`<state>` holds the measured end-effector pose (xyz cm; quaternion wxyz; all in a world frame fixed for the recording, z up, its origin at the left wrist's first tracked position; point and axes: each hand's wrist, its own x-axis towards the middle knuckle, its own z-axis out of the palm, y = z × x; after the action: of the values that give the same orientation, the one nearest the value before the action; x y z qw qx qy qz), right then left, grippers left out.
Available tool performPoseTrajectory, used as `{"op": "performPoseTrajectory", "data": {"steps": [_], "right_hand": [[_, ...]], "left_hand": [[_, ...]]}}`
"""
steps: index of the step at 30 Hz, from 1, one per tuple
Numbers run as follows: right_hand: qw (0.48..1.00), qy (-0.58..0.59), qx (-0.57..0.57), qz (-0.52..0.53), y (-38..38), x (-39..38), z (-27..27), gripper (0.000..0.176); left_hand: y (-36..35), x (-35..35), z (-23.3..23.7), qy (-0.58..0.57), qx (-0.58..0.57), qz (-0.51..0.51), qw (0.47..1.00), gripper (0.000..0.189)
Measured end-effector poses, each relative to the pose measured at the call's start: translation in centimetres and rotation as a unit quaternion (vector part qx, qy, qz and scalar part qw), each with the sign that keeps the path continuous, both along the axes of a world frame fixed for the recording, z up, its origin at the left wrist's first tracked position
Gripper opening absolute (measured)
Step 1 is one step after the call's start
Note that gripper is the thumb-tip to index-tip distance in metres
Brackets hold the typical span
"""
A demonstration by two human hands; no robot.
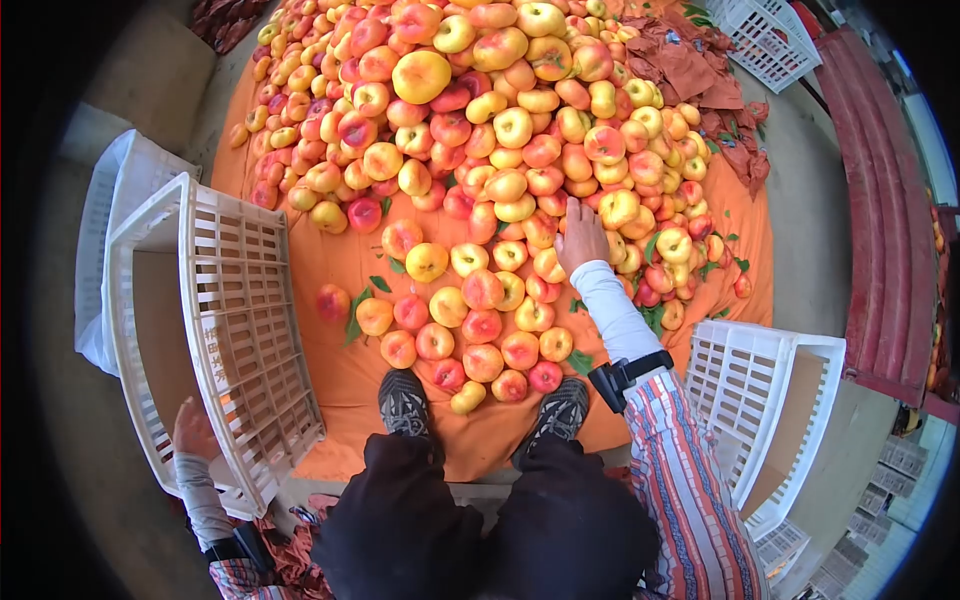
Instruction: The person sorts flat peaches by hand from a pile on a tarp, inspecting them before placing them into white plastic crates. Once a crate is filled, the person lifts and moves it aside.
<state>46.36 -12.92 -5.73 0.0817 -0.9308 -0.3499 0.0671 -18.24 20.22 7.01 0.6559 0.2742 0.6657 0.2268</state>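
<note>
A big heap of red and yellow flat peaches lies on an orange cloth in front of me. My right hand rests at the heap's near edge, back up and fingers stretched out over the peaches; whatever is under the palm is hidden. On the left, my left hand is at the open side of a white plastic crate tipped on its side. Its fingers look extended, and I see nothing in them. Several loose peaches lie between the heap and my shoes.
Another white crate stands at the right, with a third crate at the back right. Red metal panels border the right side. Crumpled reddish-brown sheeting lies beside the heap. My shoes are on the cloth's near edge.
</note>
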Motion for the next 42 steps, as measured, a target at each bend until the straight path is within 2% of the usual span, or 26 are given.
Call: {"op": "performPoseTrajectory", "data": {"steps": [1, 3, 4, 6, 8, 9, 10, 11, 14, 15, 16, 18, 21, 23, 26, 29, 31, 33, 34, 35, 36, 37, 38, 39, 40, 42], "right_hand": [[1.000, -0.011, 0.010, 0.012, 0.0, 0.6, -1.7, 0.067], [0.999, -0.001, 0.031, 0.034, 0.2, 1.3, -2.1, 0.067], [0.998, 0.003, 0.041, 0.044, 0.2, 1.6, -2.2, 0.068], [0.983, 0.077, 0.169, 0.000, 0.2, 1.8, -1.3, 0.062], [0.953, 0.126, 0.276, -0.012, -0.1, 2.6, -2.9, 0.061], [0.946, 0.151, 0.284, -0.028, -0.1, 2.6, -3.3, 0.061], [0.939, 0.176, 0.292, -0.045, 0.0, 2.5, -3.7, 0.060], [0.931, 0.199, 0.301, -0.060, 0.2, 2.6, -4.0, 0.060], [0.954, 0.122, 0.273, -0.031, 0.9, 1.7, -2.7, 0.063], [0.958, 0.099, 0.267, -0.032, 1.1, 1.7, -2.9, 0.065], [0.963, 0.110, 0.241, -0.049, 1.5, 1.8, -2.7, 0.065], [0.968, 0.134, 0.191, -0.086, 2.4, 2.1, -1.9, 0.065], [0.964, 0.151, 0.206, -0.072, 2.8, 3.0, -2.3, 0.059], [0.956, 0.166, 0.236, -0.049, 2.8, 3.8, -3.1, 0.055], [0.866, 0.323, 0.368, -0.104, 2.0, 3.4, -3.8, 0.055], [0.787, 0.426, 0.426, -0.133, 0.7, 1.9, -3.1, 0.050], [0.721, 0.483, 0.483, -0.113, 0.2, 0.7, -2.6, 0.043], [0.607, 0.593, 0.505, -0.158, -0.9, 0.0, -1.6, 0.041], [0.543, 0.642, 0.510, -0.180, -1.3, -0.2, -1.0, 0.040], [0.456, 0.701, 0.517, -0.181, -1.7, -0.2, -1.2, 0.034], [0.409, 0.727, 0.517, -0.193, -1.8, -0.5, -0.7, 0.031], [0.389, 0.737, 0.524, -0.179, -1.6, -0.9, 0.1, 0.032], [0.367, 0.747, 0.529, -0.163, -1.4, -1.2, 0.6, 0.033], [0.356, 0.763, 0.523, -0.134, -1.2, -1.4, 0.7, 0.035], [0.367, 0.759, 0.515, -0.155, -0.9, -1.8, 1.2, 0.037], [0.383, 0.743, 0.532, -0.137, -0.2, -2.6, 2.0, 0.038]], "left_hand": [[0.5, 1.4, 1.6, 0.100, 0.112, -0.056, 0.987, 0.043], [-0.3, 8.8, 6.3, 0.247, 0.396, -0.167, 0.869, 0.041], [-1.7, 13.8, 9.0, 0.247, 0.489, -0.189, 0.815, 0.041], [-5.6, 24.0, 12.4, 0.223, 0.595, -0.220, 0.740, 0.036], [-8.4, 31.2, 12.1, 0.084, 0.531, -0.347, 0.769, 0.034], [-9.1, 33.9, 10.9, 0.110, 0.530, -0.434, 0.720, 0.036], [-10.5, 37.3, 8.1, 0.088, 0.545, -0.470, 0.688, 0.042], [-12.2, 41.0, 6.6, 0.134, 0.606, -0.545, 0.564, 0.047], [-14.7, 47.9, -2.8, 0.102, 0.621, -0.620, 0.469, 0.052], [-15.2, 49.9, -5.5, 0.101, 0.632, -0.618, 0.456, 0.051], [-15.6, 51.8, -7.2, 0.125, 0.662, -0.610, 0.417, 0.051], [-16.5, 54.7, -10.0, 0.166, 0.685, -0.599, 0.381, 0.049], [-17.6, 56.8, -12.1, 0.221, 0.684, -0.603, 0.345, 0.047], [-17.3, 57.0, -12.8, 0.207, 0.696, -0.594, 0.346, 0.047], [-16.8, 56.7, -11.6, 0.191, 0.668, -0.617, 0.369, 0.050], [-16.8, 56.6, -10.7, 0.177, 0.656, -0.622, 0.389, 0.051], [-17.0, 56.4, -10.4, 0.137, 0.643, -0.602, 0.453, 0.050], [-17.0, 55.6, -9.8, 0.108, 0.619, -0.571, 0.529, 0.047], [-16.7, 55.3, -10.3, -0.002, 0.497, -0.568, 0.656, 0.049], [-16.5, 54.8, -11.0, -0.110, 0.353, -0.540, 0.756, 0.050], [-16.1, 54.1, -11.4, -0.210, 0.196, -0.486, 0.826, 0.051], [-16.4, 53.5, -8.0, -0.242, 0.022, -0.435, 0.867, 0.051], [-16.5, 53.0, -8.3, -0.267, -0.104, -0.359, 0.888, 0.046], [-16.5, 52.3, -8.5, -0.324, -0.168, -0.321, 0.874, 0.044], [-16.5, 51.7, -8.5, -0.381, -0.231, -0.281, 0.850, 0.043], [-17.0, 50.8, -8.7, -0.423, -0.262, -0.246, 0.832, 0.042]]}}
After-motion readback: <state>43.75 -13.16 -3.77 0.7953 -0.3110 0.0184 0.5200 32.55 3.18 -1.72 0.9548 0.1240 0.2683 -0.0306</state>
